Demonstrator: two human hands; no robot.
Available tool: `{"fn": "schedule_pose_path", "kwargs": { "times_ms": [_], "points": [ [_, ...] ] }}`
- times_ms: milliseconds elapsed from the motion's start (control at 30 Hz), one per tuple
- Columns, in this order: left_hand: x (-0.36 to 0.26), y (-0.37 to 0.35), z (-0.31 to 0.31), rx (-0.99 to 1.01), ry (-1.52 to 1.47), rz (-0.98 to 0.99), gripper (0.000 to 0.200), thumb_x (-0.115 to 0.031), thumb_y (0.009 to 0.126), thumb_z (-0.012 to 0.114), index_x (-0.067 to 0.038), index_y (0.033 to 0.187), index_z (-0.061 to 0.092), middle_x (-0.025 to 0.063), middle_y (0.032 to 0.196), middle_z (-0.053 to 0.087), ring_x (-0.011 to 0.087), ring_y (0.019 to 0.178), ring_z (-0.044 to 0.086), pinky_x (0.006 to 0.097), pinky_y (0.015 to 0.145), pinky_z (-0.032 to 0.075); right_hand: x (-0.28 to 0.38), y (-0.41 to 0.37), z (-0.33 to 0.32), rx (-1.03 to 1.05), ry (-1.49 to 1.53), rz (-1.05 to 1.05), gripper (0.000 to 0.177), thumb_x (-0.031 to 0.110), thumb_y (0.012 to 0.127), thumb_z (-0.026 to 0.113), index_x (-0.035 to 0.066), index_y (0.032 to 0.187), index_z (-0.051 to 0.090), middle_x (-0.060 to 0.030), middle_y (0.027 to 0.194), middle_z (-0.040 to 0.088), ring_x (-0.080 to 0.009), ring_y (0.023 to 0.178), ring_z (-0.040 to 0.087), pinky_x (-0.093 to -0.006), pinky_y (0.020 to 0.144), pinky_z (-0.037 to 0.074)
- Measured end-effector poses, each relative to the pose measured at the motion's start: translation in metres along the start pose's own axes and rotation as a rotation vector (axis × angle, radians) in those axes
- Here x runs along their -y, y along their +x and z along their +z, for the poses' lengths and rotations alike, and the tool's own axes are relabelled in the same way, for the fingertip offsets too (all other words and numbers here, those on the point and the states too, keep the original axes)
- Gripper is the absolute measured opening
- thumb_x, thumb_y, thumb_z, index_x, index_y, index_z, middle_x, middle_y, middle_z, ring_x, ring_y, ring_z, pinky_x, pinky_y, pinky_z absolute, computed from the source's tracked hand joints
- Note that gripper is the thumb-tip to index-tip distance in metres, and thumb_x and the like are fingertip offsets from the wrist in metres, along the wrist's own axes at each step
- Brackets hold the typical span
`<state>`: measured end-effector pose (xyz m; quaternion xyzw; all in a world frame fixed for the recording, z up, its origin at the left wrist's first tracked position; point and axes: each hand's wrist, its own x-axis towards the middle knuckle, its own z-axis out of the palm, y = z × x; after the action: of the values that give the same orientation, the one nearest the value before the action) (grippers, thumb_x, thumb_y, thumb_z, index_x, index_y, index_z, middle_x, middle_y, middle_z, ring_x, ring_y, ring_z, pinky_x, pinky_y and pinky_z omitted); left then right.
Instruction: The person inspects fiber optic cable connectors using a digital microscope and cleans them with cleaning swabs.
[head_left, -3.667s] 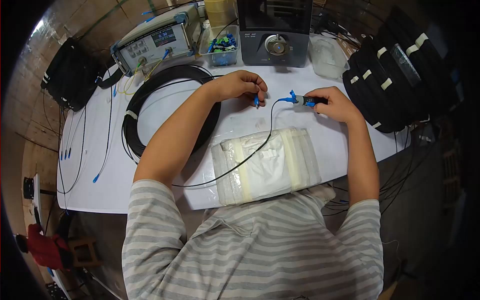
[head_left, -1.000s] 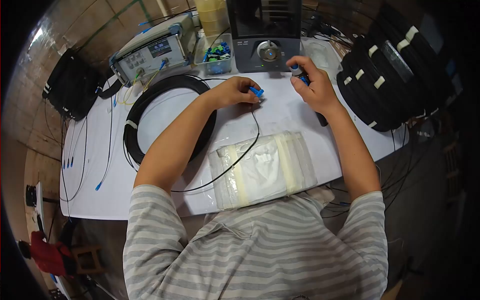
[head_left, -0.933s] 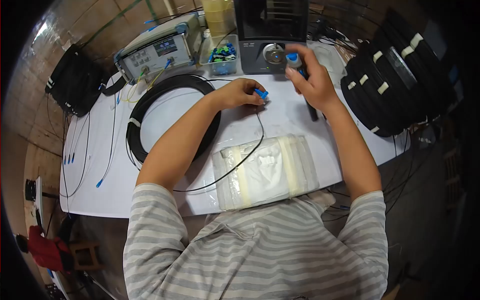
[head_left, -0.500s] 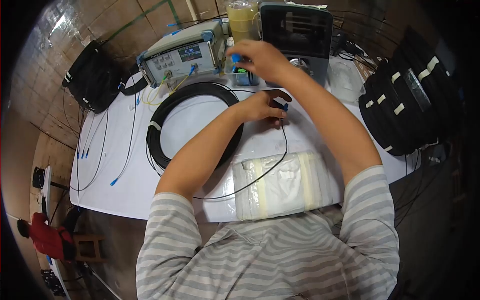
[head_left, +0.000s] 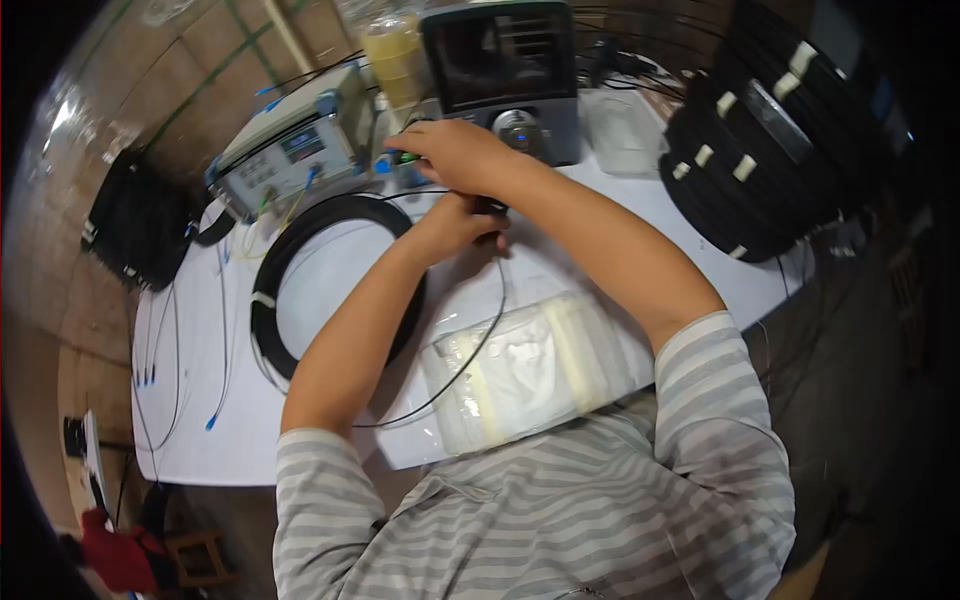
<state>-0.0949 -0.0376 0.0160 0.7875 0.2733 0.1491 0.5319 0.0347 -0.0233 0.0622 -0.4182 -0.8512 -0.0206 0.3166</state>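
Well to the left of both hands, a black bundle [head_left: 140, 222] sits on the white table [head_left: 615, 225], and a loose cable with a blue tip [head_left: 211, 423] trails nearer the person. Closer in stands a grey box with a screen [head_left: 290, 150]; the ring of black cable [head_left: 268, 330] lies just left of the left hand, under that forearm. At the right hand's fingertips there's a blue piece [head_left: 384, 163], beside a small bin [head_left: 411, 180]; those fingers are bent, but I can't tell whether they grip it. Just below the right hand, the left hand [head_left: 455, 228] has its fingers closed round the thin black cable [head_left: 473, 363], which drops across the wrapped packet [head_left: 532, 358]. Above the right hand [head_left: 462, 156] rises a dark machine [head_left: 500, 62]; right of it come a clear tub [head_left: 622, 157] and stacked black coils [head_left: 745, 135].
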Motion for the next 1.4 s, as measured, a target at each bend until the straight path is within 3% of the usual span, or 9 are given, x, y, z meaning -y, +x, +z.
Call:
{"fn": "schedule_pose_path", "kwargs": {
  "times_ms": [233, 333, 433, 533, 767, 967, 1067, 1267, 1400],
  "points": [
    [0.0, 0.002, 0.013, 0.064, -0.183, -0.056, 0.039, -0.009, 0.098, 0.067, -0.004, 0.133, 0.05, 0.009, 0.101, 0.075, 0.0098, 0.074, 0.066, 0.0231, 0.062, 0.045, -0.031, -0.102, -0.09, -0.433, -0.044, 0.098, 0.015, 0.015, 0.086, 0.071, 0.006, 0.098, 0.074, -0.0102, 0.087, 0.073, -0.0247, 0.08, 0.071, -0.035, 0.07, 0.056],
    [-0.004, 0.002, 0.014, 0.067, -0.198, -0.073, 0.04, -0.011, 0.099, 0.068, 0.0, 0.133, 0.051, 0.0097, 0.102, 0.075, 0.0102, 0.075, 0.067, 0.0234, 0.065, 0.047, -0.068, -0.13, -0.136, -0.169, -0.239, 0.495, 0.018, 0.017, 0.082, 0.068, 0.008, 0.095, 0.076, -0.0126, 0.095, 0.075, -0.0332, 0.088, 0.072, -0.0441, 0.078, 0.058],
    [-0.009, -0.001, 0.017, 0.092, -0.194, -0.072, 0.03, -0.012, 0.101, 0.064, 0.0, 0.128, 0.059, 0.0042, 0.096, 0.072, 0.008, 0.076, 0.064, 0.0226, 0.066, 0.047, -0.108, -0.14, -0.153, 0.067, -0.535, 0.738, 0.02, 0.007, 0.081, 0.066, 0.01, 0.095, 0.079, -0.0158, 0.095, 0.076, -0.0335, 0.086, 0.073, -0.0421, 0.076, 0.058],
    [-0.013, -0.002, 0.018, 0.149, -0.208, -0.086, 0.026, -0.014, 0.103, 0.063, -0.001, 0.125, 0.063, 0.0011, 0.093, 0.069, 0.007, 0.076, 0.063, 0.0224, 0.066, 0.047, -0.135, -0.135, -0.149, 0.305, -0.619, 0.763, 0.023, 0.007, 0.078, 0.07, 0.007, 0.098, 0.08, -0.018, 0.102, 0.076, -0.0372, 0.096, 0.073, -0.0464, 0.079, 0.059],
    [-0.015, -0.003, 0.019, 0.215, -0.247, -0.117, 0.027, -0.012, 0.102, 0.064, 0.001, 0.125, 0.062, 0.003, 0.095, 0.068, 0.0096, 0.077, 0.062, 0.0255, 0.073, 0.051, -0.136, -0.115, -0.137, 0.836, -0.782, 0.372, 0.031, 0.009, 0.074, 0.071, 0.008, 0.105, 0.078, -0.0074, 0.104, 0.074, -0.0278, 0.093, 0.071, -0.0395, 0.074, 0.055],
    [-0.013, -0.004, 0.022, 0.247, -0.249, -0.078, 0.025, -0.017, 0.102, 0.065, -0.004, 0.123, 0.062, -0.0019, 0.092, 0.066, 0.0055, 0.076, 0.061, 0.021, 0.067, 0.044, -0.183, -0.133, -0.118, 0.405, -0.429, 0.682, 0.028, 0.014, 0.078, 0.069, 0.006, 0.104, 0.078, -0.0163, 0.1, 0.076, -0.0332, 0.096, 0.073, -0.0393, 0.08, 0.057],
    [-0.015, -0.004, 0.019, 0.257, -0.236, -0.09, 0.026, -0.012, 0.101, 0.064, -0.001, 0.125, 0.062, 0.0012, 0.094, 0.068, 0.0086, 0.077, 0.064, 0.0237, 0.071, 0.049, -0.22, -0.141, -0.1, 0.667, -0.638, 0.605, 0.023, 0.013, 0.077, 0.07, 0.004, 0.096, 0.079, -0.0156, 0.095, 0.076, -0.0322, 0.088, 0.074, -0.0392, 0.077, 0.057],
    [-0.014, -0.005, 0.019, 0.226, -0.26, -0.075, 0.027, -0.014, 0.1, 0.066, -0.002, 0.124, 0.062, 0.0011, 0.095, 0.068, 0.0085, 0.08, 0.064, 0.0241, 0.073, 0.05, -0.162, -0.136, -0.136, 0.543, -0.381, 0.58, 0.02, 0.01, 0.071, 0.077, 0.003, 0.089, 0.079, -0.016, 0.087, 0.076, -0.0286, 0.081, 0.073, -0.0384, 0.075, 0.057],
    [-0.007, -0.005, 0.015, 0.226, -0.283, -0.022, 0.032, -0.018, 0.1, 0.068, -0.002, 0.127, 0.061, 0.0015, 0.097, 0.069, 0.0082, 0.081, 0.065, 0.0233, 0.072, 0.049, -0.141, -0.146, -0.14, 0.067, -0.212, 0.557, 0.024, 0.002, 0.074, 0.076, 0.001, 0.098, 0.077, -0.0139, 0.092, 0.077, -0.0237, 0.084, 0.073, -0.0352, 0.077, 0.057]
  ]
}}
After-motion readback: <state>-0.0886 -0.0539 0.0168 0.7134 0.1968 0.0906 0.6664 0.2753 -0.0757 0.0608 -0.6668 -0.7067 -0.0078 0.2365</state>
